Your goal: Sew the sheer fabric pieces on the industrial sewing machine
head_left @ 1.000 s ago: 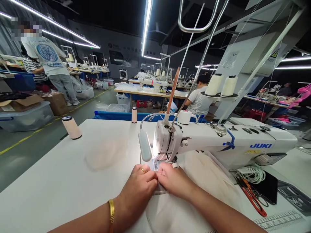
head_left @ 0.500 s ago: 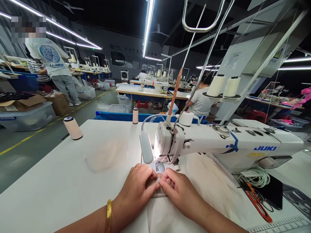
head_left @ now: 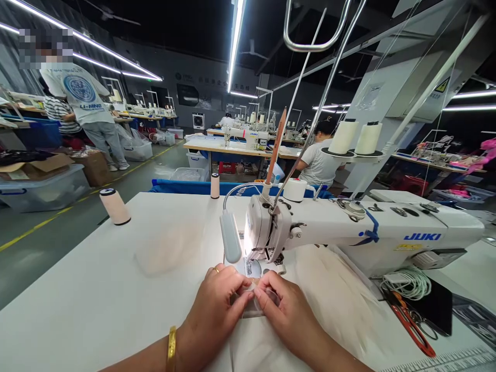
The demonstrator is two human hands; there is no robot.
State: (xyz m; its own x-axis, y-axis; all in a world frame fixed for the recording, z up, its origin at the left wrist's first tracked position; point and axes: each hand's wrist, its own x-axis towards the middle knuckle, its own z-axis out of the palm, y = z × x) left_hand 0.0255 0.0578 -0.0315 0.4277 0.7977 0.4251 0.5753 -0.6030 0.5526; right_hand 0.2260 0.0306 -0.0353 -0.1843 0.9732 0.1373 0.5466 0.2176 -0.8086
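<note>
Both hands meet just in front of the needle area of a white sewing machine [head_left: 329,222]. My left hand [head_left: 220,297] is closed, its thumb and fingers pinching thin, sheer pale fabric [head_left: 253,308]. My right hand [head_left: 282,305] pinches the same fabric from the other side, the thumbs almost touching. The presser foot [head_left: 249,267] stands just beyond the fingertips, lit by the machine's lamp. More sheer beige fabric [head_left: 333,294] lies spread to the right, under the machine arm. Another faint sheer piece [head_left: 170,250] rests flat on the table at left.
Two beige thread cones [head_left: 115,206] [head_left: 215,186] stand on the table's far side. At right lie red-handled scissors [head_left: 413,330], a coiled white cable [head_left: 406,284], a dark flat tablet-like object [head_left: 439,307] and a clear ruler [head_left: 445,360]. Co-workers are in the background.
My hands stay at nearly the same spot, still pinching the fabric, with small shifts of the fingers. The right forearm has drawn slightly left and the view has shifted a little.
</note>
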